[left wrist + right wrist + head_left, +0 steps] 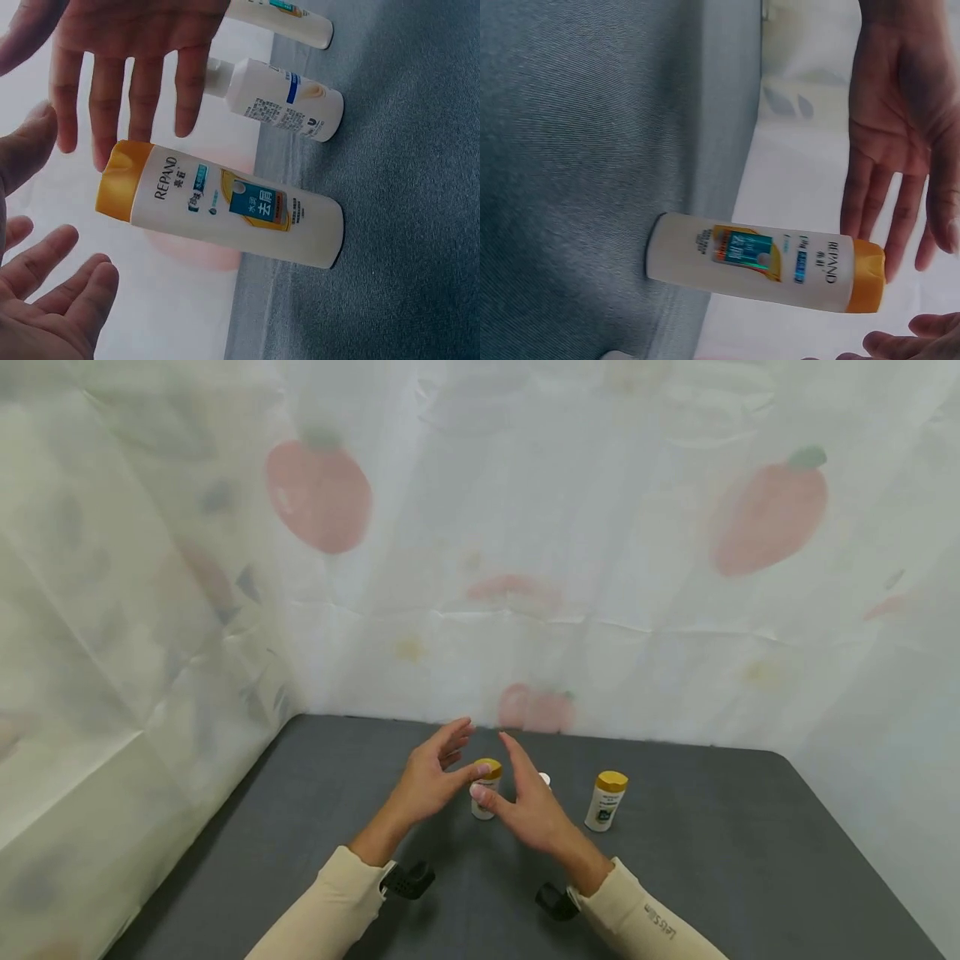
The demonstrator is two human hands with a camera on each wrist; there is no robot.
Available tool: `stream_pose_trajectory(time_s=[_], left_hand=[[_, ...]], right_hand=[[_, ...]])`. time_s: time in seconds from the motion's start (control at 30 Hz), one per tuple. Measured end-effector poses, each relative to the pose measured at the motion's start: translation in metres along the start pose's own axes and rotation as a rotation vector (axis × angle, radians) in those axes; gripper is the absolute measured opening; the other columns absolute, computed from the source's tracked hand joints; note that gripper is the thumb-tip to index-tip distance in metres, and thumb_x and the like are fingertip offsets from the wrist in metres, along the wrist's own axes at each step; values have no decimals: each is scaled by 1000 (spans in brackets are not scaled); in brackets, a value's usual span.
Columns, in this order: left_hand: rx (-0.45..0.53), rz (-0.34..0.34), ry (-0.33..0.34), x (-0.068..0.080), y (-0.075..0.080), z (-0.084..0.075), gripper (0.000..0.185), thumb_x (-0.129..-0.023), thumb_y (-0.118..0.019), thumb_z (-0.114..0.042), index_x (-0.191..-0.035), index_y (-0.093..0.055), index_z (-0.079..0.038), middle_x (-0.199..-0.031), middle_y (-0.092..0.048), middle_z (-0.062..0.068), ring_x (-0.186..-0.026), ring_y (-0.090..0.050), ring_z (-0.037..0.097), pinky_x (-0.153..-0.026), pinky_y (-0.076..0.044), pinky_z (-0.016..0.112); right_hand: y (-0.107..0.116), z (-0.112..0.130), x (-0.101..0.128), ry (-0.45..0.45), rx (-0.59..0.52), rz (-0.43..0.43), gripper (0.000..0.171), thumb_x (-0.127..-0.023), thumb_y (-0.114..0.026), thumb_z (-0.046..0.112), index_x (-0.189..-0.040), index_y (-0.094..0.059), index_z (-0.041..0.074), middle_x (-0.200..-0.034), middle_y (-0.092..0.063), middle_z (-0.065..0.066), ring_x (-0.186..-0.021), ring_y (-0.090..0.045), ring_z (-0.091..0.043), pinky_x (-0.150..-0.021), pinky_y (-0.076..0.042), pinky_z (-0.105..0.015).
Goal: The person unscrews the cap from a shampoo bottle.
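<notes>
Left hand (429,778): grip spread, fingers straight, thumb tip at the yellow cap of the near bottle (485,789). Right hand (529,803): grip spread, fingers relaxed, just beside the same bottle on its other side. Neither hand closes around it. The near bottle stands upright on the grey desk (750,843), between both palms. A white-capped bottle (277,97) stands just behind, and a second yellow-capped bottle (607,801) stands to the right.

Between my hands stands a white bottle (484,795) with a yellow cap and teal label. At 3 o'clock, another yellow-capped white bottle (606,802). My bench (750,843) is dark grey; the curtain (600,568) is white with red strawberries.
</notes>
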State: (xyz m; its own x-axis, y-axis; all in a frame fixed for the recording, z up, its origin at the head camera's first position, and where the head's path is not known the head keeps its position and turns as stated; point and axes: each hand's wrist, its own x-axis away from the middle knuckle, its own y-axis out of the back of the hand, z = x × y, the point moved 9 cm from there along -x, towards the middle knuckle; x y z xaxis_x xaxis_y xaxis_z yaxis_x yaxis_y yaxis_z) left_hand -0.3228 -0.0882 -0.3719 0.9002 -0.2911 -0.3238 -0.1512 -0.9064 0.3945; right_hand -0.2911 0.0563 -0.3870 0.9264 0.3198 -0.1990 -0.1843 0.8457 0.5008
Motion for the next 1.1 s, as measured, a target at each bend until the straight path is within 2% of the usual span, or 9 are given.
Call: stream_pose_trajectory(time_s=[0.27,0.47,0.73,0.87,1.1], left_hand=[[36,-22,9,-1,-5,1,63,-89,-85,-18,-147,-59,-15,-151,-60,11,-138,-59,36,-113,-52,51],[42,-36,16,-2,-11,2,56,-89,-85,-17,-141,-64,-14,-139,-68,13,-128,-66,36,-107,-56,49],[22,-76,20,-6,-14,2,45,-86,-86,-10,-129,-73,-15,-128,-75,9,-116,-73,31,-100,-60,47],[-5,-70,41,-8,-18,3,38,-86,-86,-10,-123,-77,-15,-122,-77,8,-108,-77,26,-95,-63,40],[-68,-58,50,-8,-21,3,29,-88,-84,-11,-116,-79,-17,-115,-79,5,-99,-76,19,-83,-63,29]], right_hand=[[-9,-11,3,-28,-18,-10,92,-100,-70,42,-168,-16,8,-175,-19,-14,-161,-23,-39,-125,-28,-67],[-14,-19,6,-62,16,-27,92,-100,-69,44,-166,-19,3,-173,-23,-19,-159,-27,-43,-124,-28,-69],[-20,-33,5,-91,27,-19,91,-101,-67,45,-166,-19,3,-172,-25,-20,-158,-28,-43,-124,-25,-70],[-24,-36,5,-81,4,-16,87,-102,-69,39,-164,-22,2,-171,-28,-21,-158,-30,-42,-123,-30,-68],[-31,-39,2,-52,-23,-16,82,-102,-69,33,-165,-24,7,-169,-33,-16,-157,-33,-39,-123,-31,-67]])
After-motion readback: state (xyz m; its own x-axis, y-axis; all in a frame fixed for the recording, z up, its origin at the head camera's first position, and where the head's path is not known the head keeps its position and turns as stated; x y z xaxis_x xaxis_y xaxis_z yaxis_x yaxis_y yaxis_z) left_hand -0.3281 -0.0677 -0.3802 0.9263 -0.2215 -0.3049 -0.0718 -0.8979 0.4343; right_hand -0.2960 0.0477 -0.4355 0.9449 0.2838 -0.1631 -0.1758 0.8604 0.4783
